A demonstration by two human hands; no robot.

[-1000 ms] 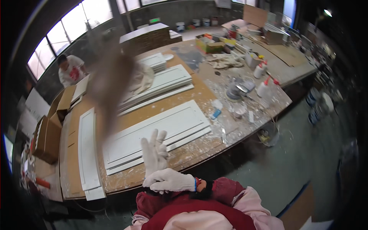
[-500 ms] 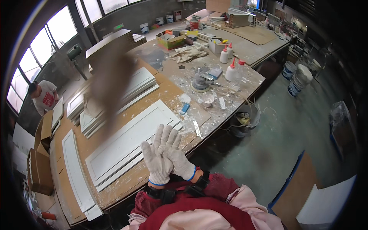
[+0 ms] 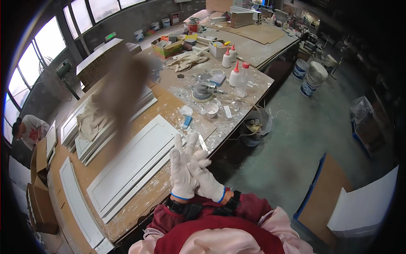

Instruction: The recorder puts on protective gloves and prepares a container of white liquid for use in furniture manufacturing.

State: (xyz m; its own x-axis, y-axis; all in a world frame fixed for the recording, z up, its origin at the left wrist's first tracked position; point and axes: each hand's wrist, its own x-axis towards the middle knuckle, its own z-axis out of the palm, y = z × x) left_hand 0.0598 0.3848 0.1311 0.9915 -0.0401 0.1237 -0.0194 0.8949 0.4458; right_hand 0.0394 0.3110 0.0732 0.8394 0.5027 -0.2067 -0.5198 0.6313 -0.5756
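On the bench, a white panel was laid flat. At its right end, the gloved left hand was held with fingers extended; against it the gloved right hand was pressed, its grip undeterminable. Farther right, a bucket was observed beside the bench.

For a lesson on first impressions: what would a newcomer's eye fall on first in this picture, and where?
Probably first, the left hand and right hand, in white knit gloves with blue cuffs, touching each other at lower centre. Left of them, pale framed panels lie on the spattered workbench. Red-tipped squeeze bottles stand further back, while a blurred brown shape hides part of the upper left.
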